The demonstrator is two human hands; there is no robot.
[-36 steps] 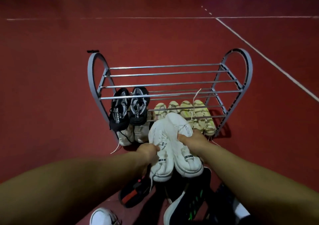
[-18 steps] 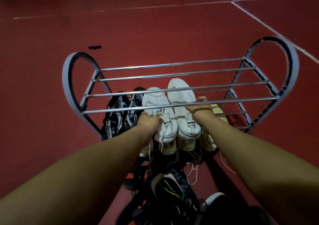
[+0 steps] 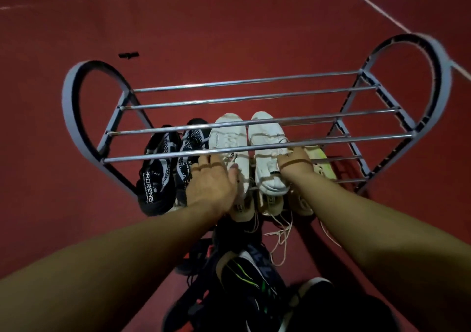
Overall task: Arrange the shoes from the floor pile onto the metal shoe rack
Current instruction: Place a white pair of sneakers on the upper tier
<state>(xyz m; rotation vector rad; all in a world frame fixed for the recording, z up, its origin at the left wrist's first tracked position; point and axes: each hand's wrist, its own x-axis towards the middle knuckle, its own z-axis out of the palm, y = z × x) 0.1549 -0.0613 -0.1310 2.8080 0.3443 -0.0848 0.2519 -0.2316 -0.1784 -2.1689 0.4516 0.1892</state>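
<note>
Head view: left hand (image 3: 212,181) and right hand (image 3: 295,163), fingers spread, press white sneakers (image 3: 244,150) on shoe rack (image 3: 254,148) middle shelf, beside black pair (image 3: 165,163).

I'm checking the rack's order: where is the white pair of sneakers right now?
In the head view, the white sneakers sit mid-rack under the top bars, between the black pair on their left and yellow-green shoes on their right.
</note>
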